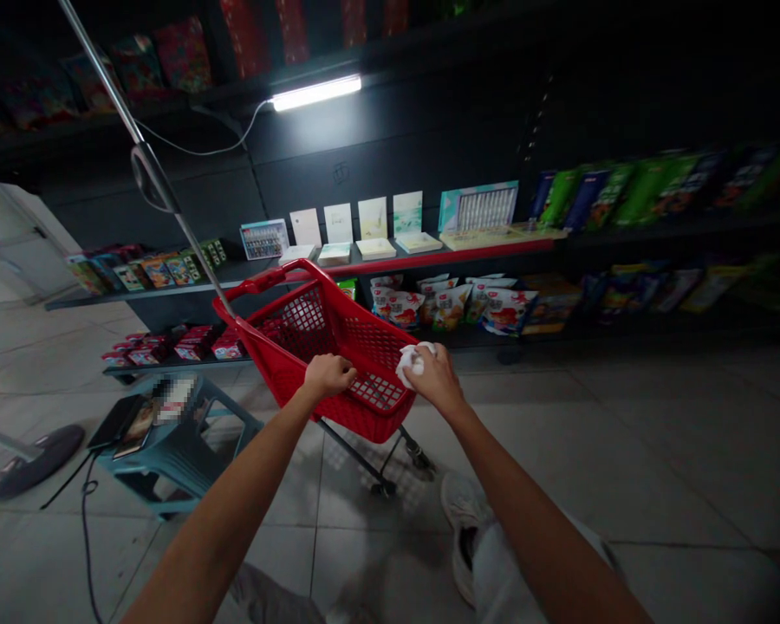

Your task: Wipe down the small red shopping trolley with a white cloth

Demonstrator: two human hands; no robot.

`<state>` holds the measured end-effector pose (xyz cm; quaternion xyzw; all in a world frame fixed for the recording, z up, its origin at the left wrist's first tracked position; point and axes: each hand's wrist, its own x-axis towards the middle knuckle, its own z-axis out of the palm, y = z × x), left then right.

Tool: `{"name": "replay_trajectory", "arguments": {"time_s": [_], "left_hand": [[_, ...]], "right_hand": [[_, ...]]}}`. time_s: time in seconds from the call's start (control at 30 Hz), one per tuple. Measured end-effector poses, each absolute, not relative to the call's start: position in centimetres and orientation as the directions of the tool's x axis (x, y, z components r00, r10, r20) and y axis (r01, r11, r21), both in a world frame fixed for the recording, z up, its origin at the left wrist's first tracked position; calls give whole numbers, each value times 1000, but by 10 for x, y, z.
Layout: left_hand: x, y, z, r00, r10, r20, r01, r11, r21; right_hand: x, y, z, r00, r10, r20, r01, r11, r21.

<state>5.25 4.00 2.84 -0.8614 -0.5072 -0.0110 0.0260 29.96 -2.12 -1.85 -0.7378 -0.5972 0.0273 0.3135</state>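
A red plastic shopping cart [377, 426] with a lattice basket stands in front of me on dark legs with wheels. My left hand [328, 375] is closed over the basket's near left rim, thumb and fingers curled on the edge. At the front right corner, my right hand [437, 374] grips a crumpled white cloth [411, 357], or possibly a paper wipe, against the rim. The cart's red handle [269, 279] is at the far end, near the shelf. Only bare lattice shows in the visible part of the basket.
Behind the cart runs a dark shelf with a red front edge [455, 256], bearing upright cards, boxes and snack bags [507, 310]. A blue-grey stool [175, 451] holding a black device stands left. A metal pole [104, 74] slants down towards the cart. A round stand base [39, 459] and cable [86, 537] lie left.
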Motion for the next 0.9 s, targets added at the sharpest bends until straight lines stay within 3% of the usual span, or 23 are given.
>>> {"name": "replay_trajectory", "arguments": {"time_s": [0.2,0.37,0.43,0.53,0.67,0.8,0.9], "left_hand": [[45,44,26,468,873,138,880,-474,17],[34,49,25,567,791,232,808,-589,34],[32,50,24,526,802,282,835,-550,7],[33,49,20,307,880,362,940,-340,31],[35,46,11,-70,918,390,976,-18,218],[33,48,5,-380,877,294,863,222,454],[23,54,2,-539,830,146,710,355,608]], "right_hand": [[301,-31,-8,291,931,220,862,-155,-483],[288,-42,-1,172,957,236,904,-58,-424],[282,-46,1,99,964,245,922,4,-388],[271,-51,5,4,972,237,931,83,-355],[252,-58,12,-143,967,211,908,213,-360],[239,-60,17,-285,940,189,868,337,-366],[231,-60,20,-351,916,192,843,399,-362]]}}
